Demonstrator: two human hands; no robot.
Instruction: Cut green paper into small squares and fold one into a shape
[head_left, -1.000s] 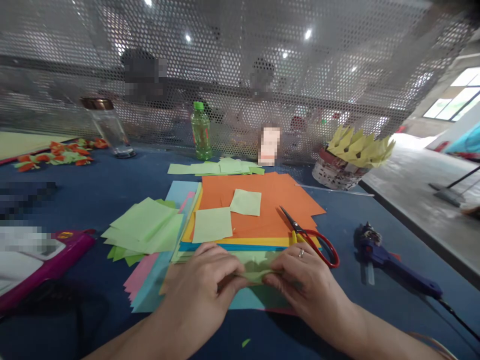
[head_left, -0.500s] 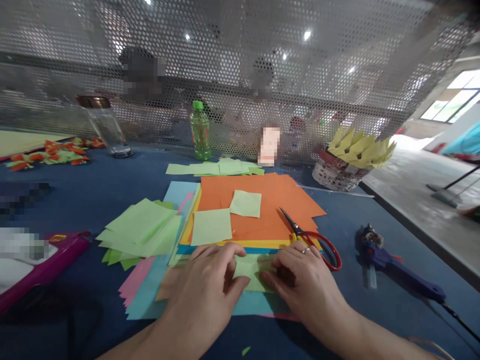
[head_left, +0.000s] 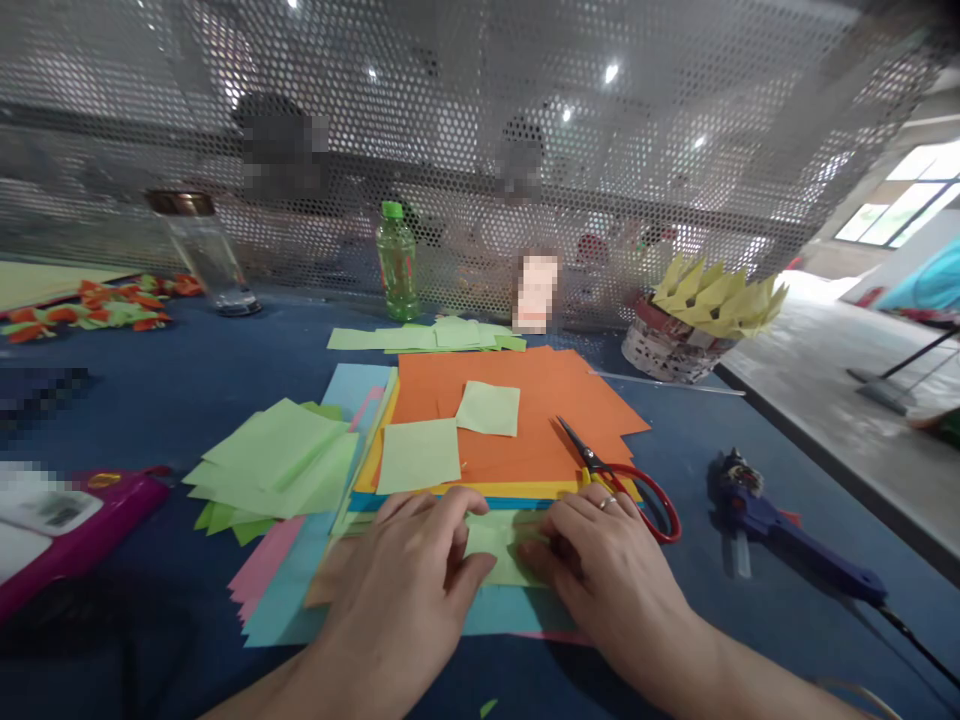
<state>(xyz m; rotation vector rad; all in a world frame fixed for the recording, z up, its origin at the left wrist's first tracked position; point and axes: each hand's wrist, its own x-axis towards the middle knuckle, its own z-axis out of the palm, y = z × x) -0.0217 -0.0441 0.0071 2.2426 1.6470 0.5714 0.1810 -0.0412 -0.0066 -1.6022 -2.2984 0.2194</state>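
Observation:
A small light green paper square (head_left: 501, 548) lies on a stack of coloured sheets near the table's front. My left hand (head_left: 409, 590) presses its left side with curled fingers and thumb. My right hand (head_left: 604, 580), with a ring on one finger, pinches the paper's right side flat against the stack. Behind the hands lies an orange sheet (head_left: 540, 440) with two more green squares (head_left: 418, 455) on it. Red-handled scissors (head_left: 626, 485) lie just beyond my right hand.
A pile of green squares (head_left: 274, 470) sits to the left, more green paper (head_left: 427, 337) lies further back. A blue glue gun (head_left: 780, 535) is at right, a pink case (head_left: 82, 525) at left. A green bottle (head_left: 397, 262), a jar (head_left: 202, 250) and a basket (head_left: 675, 345) of yellow paper points stand before a perforated screen.
Both hands brought the green paper down from a raised pinch and now press it flat on the stack. The view shifted slightly.

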